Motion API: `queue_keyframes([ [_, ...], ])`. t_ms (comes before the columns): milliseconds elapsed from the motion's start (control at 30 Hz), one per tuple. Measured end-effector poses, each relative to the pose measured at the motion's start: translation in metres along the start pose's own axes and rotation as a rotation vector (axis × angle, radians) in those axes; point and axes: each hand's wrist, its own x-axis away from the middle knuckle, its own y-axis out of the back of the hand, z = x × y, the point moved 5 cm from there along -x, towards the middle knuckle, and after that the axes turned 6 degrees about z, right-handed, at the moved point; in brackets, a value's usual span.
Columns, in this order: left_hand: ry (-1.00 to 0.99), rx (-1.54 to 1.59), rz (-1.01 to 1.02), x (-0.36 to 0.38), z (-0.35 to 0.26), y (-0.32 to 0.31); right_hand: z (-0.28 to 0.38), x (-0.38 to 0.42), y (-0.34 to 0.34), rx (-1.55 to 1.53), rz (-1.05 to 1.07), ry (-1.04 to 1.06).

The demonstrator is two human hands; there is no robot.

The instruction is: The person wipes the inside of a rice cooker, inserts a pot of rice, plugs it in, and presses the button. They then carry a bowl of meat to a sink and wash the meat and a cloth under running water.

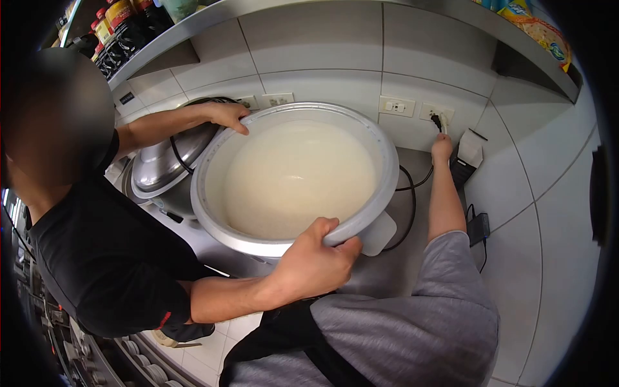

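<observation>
My right hand reaches up to the wall, its fingers closed around a black power plug at the right-hand outlet. A dark cord loops over the counter below it. My left hand is out of view. Left of my right arm is a wide, round metal pot holding cloudy, off-white contents. A co-worker in a black shirt grips its rim, with one hand at the far left and the other hand at the front.
A domed metal lid covers another cooker behind the pot at left. Overhead runs a metal shelf with bottles and packets. A black box and a small adapter are near the right wall.
</observation>
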Motion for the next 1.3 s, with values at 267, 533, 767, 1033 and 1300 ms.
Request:
queue_keyframes([
  [267,-0.062,0.307,-0.093,0.016,-0.028,-0.01,0.059,0.013,0.04,0.429,-0.084,0.239],
  [533,0.135,-0.279,-0.214,0.026,-0.05,-0.019,0.081,0.027,0.045,0.727,-0.111,0.367],
  [767,0.125,1.323,-0.427,0.068,0.094,-0.102,0.088,0.024,0.038,0.852,-0.152,0.428],
  [1033,0.681,1.021,0.061,0.223,0.121,-0.262,0.088,0.027,0.039,0.951,-0.132,0.486],
  [1300,1.185,1.289,0.382,0.362,-0.044,-0.198,0.092,0.037,0.04,0.94,-0.228,0.596],
])
